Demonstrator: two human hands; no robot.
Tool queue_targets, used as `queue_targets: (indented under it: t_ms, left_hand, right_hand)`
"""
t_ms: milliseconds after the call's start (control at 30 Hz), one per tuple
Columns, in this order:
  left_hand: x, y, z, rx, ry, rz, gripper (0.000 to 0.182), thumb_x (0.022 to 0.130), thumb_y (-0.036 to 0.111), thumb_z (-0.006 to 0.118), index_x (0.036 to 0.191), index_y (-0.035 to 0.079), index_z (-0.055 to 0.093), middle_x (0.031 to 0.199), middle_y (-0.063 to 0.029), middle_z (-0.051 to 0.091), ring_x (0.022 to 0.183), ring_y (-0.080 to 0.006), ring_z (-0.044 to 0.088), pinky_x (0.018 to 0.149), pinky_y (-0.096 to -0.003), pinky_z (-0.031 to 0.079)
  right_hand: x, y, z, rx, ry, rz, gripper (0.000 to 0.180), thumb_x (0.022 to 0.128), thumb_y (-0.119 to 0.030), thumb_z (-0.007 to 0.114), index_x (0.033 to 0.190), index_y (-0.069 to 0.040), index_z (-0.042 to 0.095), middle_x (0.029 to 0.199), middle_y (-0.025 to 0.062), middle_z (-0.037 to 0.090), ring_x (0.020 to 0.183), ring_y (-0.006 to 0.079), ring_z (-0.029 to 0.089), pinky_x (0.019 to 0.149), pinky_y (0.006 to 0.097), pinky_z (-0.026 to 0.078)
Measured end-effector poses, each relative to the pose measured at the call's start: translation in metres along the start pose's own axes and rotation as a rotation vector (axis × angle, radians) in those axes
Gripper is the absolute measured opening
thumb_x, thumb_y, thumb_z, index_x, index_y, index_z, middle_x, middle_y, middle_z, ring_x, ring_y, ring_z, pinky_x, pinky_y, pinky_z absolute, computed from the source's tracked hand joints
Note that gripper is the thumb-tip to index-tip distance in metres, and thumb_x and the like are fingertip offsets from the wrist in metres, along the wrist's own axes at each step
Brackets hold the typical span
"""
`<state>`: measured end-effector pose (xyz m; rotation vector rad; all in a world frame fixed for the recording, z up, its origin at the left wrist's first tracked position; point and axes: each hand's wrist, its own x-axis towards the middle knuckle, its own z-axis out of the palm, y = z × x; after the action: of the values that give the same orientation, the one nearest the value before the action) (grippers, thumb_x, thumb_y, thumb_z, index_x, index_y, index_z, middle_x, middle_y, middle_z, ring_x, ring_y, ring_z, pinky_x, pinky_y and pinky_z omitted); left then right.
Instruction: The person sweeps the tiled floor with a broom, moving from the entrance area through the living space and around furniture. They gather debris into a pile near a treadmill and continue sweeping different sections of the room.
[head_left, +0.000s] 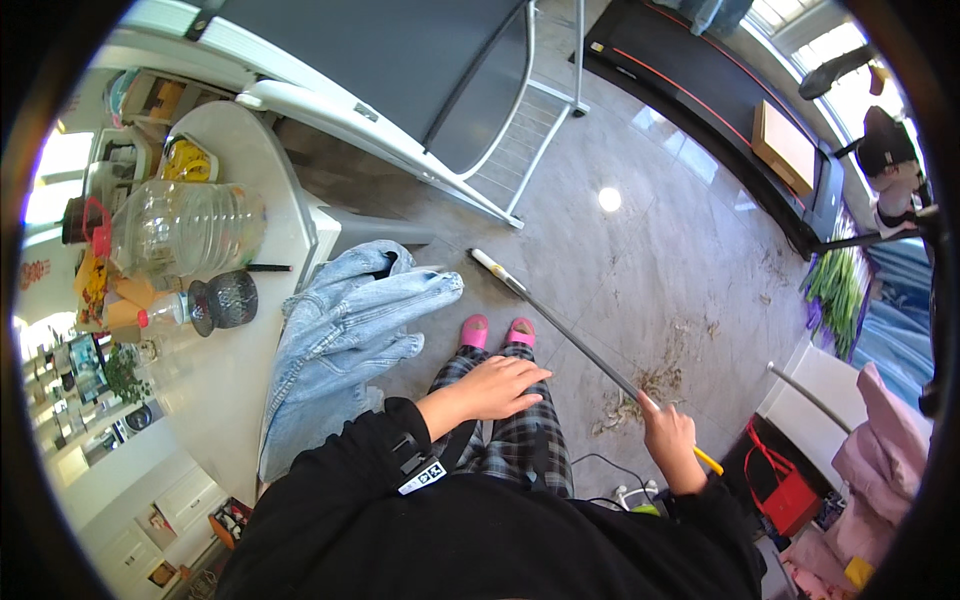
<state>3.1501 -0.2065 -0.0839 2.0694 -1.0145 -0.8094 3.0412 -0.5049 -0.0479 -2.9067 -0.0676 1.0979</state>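
Observation:
My right hand (670, 441) is closed around the grey pole (574, 341) of a long-handled floor tool, likely a broom or mop. The pole's yellow end (707, 460) sticks out behind the hand. At the far end, a white and yellow part (491, 264) reaches the grey tiled floor beside the table; its exact kind cannot be made out. My left hand (487, 388) hovers over my plaid trousers, palm down, fingers extended, holding nothing visible. Loose pale and brown debris (652, 386) lies scattered on the floor beside the pole.
A light-blue denim garment (337, 322) hangs over the white table (217, 405) at left, which bears a large plastic bottle (195, 225). Ahead stands a folded grey table-like panel with white frame (517, 120). A treadmill (690, 82), carton (784, 146) and red bag (791, 499) are at right.

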Motion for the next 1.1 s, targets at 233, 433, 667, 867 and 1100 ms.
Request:
queue_targets:
  t_ms: [233, 433, 667, 867, 1100]
  left_hand:
    - [0.017, 0.011, -0.019, -0.006, 0.032, 0.123, 0.021, 0.081, 0.028, 0.051, 0.083, 0.007, 0.053, 0.078, -0.006, 0.055, 0.077, -0.0236, 0.054, 0.072, -0.0349, 0.04]
    - [0.007, 0.019, -0.059, -0.075, 0.434, 0.219, 0.012, 0.078, 0.017, 0.057, 0.076, 0.006, 0.051, 0.071, -0.0068, 0.052, 0.066, -0.0242, 0.053, 0.062, -0.0335, 0.042]
    - [-0.02, 0.0, -0.091, -0.066, 0.591, 0.167, 0.008, 0.075, 0.011, 0.057, 0.075, 0.006, 0.051, 0.064, -0.0063, 0.051, 0.059, -0.0245, 0.052, 0.056, -0.0335, 0.042]
    - [-0.04, -0.012, -0.096, -0.116, 0.57, 0.17, 0.006, 0.075, 0.01, 0.057, 0.076, 0.005, 0.052, 0.065, -0.0063, 0.051, 0.059, -0.0244, 0.052, 0.056, -0.0336, 0.042]
    - [-0.042, -0.011, -0.095, -0.206, 0.487, 0.207, 0.008, 0.077, 0.012, 0.056, 0.078, 0.006, 0.051, 0.07, -0.006, 0.054, 0.064, -0.0246, 0.054, 0.059, -0.0337, 0.043]
  right_hand:
    - [-0.014, -0.022, -0.007, 0.022, 0.098, 0.002, 0.044, 0.075, -0.01, 0.05, 0.115, -0.027, 0.048, 0.064, 0.0123, 0.052, 0.055, 0.0278, 0.057, 0.047, 0.0384, 0.044]
    - [0.085, -0.095, -0.012, 0.139, 0.227, -0.135, 0.049, 0.074, -0.008, 0.049, 0.119, -0.026, 0.044, 0.066, 0.0122, 0.052, 0.06, 0.0275, 0.057, 0.049, 0.0386, 0.045]
    - [0.237, -0.23, -0.023, 0.164, 0.349, -0.224, 0.043, 0.076, -0.012, 0.048, 0.119, -0.02, 0.045, 0.077, 0.0124, 0.055, 0.067, 0.0259, 0.059, 0.054, 0.0352, 0.048]
    - [0.254, -0.236, 0.006, 0.148, 0.298, -0.156, 0.044, 0.076, -0.013, 0.049, 0.119, -0.021, 0.043, 0.076, 0.0127, 0.055, 0.065, 0.0271, 0.059, 0.052, 0.0364, 0.048]
    - [0.107, -0.142, 0.08, 0.15, 0.202, -0.045, 0.056, 0.074, -0.008, 0.047, 0.126, -0.026, 0.036, 0.072, 0.0163, 0.053, 0.059, 0.0311, 0.057, 0.05, 0.0407, 0.046]
